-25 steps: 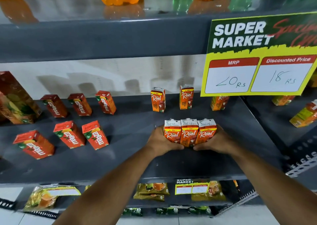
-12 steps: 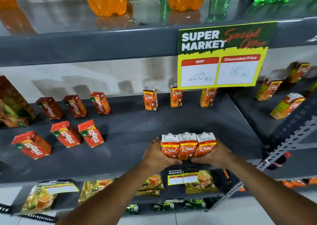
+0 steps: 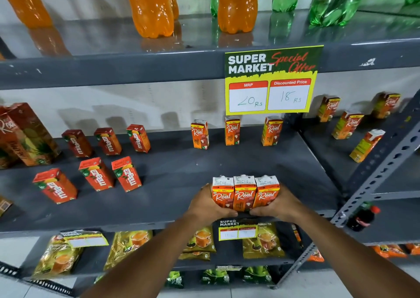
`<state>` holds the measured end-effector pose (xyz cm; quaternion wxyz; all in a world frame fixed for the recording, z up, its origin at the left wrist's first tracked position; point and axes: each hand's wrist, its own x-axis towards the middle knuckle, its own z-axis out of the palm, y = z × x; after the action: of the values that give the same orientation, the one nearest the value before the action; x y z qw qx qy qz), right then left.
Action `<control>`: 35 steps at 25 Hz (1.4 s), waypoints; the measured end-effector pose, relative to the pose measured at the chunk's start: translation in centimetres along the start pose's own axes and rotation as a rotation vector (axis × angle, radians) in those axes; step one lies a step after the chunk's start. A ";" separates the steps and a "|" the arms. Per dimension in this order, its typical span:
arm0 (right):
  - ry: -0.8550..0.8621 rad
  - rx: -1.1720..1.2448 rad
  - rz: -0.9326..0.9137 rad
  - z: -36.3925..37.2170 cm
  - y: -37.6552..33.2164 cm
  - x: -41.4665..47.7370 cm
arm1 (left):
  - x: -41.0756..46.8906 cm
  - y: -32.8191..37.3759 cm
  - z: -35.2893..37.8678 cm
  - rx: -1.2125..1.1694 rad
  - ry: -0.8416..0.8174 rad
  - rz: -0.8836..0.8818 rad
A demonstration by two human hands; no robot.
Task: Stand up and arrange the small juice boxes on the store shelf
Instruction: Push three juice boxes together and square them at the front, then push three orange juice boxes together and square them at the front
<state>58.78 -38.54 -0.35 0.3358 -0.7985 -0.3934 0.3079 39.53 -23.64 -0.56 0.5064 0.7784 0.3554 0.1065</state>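
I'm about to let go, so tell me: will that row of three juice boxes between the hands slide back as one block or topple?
The three juice boxes are tall and narrow, so a high push would probably tip them. Squeezed side by side between the left hand and right hand, they likely move as one block. The shelf looks smooth, so a low push should slide them.

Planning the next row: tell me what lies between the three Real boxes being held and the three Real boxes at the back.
In the head view, only bare grey shelf lies between the held boxes and the back row.
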 end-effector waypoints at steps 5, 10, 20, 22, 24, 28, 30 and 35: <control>0.038 -0.099 -0.067 -1.4 -2.4 -2.9 | -1.2 0.6 -1.7 -0.097 -0.123 0.119; 0.304 -0.084 -0.050 -1.7 1.3 -10.0 | -7.0 -3.2 -5.8 -0.121 0.113 0.159; -0.017 -0.108 -0.610 16.7 -13.2 -4.5 | -14.3 -16.0 -29.0 -0.133 0.884 -0.028; 0.044 0.101 -0.524 19.4 -18.8 0.3 | -11.6 -17.8 -33.6 -0.115 0.717 -0.046; 0.001 0.163 -0.394 20.7 -22.7 5.1 | -8.8 -19.2 -36.2 -0.018 0.536 -0.035; -0.101 -0.044 -0.198 23.4 -25.4 9.7 | -5.8 -19.8 -37.1 0.102 0.316 -0.032; -0.106 -0.051 -0.182 24.7 -25.8 10.7 | -4.7 -19.9 -37.2 0.071 0.250 -0.003; -0.158 -0.030 -0.161 25.6 -27.3 12.2 | -3.1 -19.2 -36.5 0.075 0.193 0.031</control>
<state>34.00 -8.15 3.15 0.3153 -0.7426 -0.4860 0.3361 9.57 4.86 0.44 0.4385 0.7884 0.3942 0.1755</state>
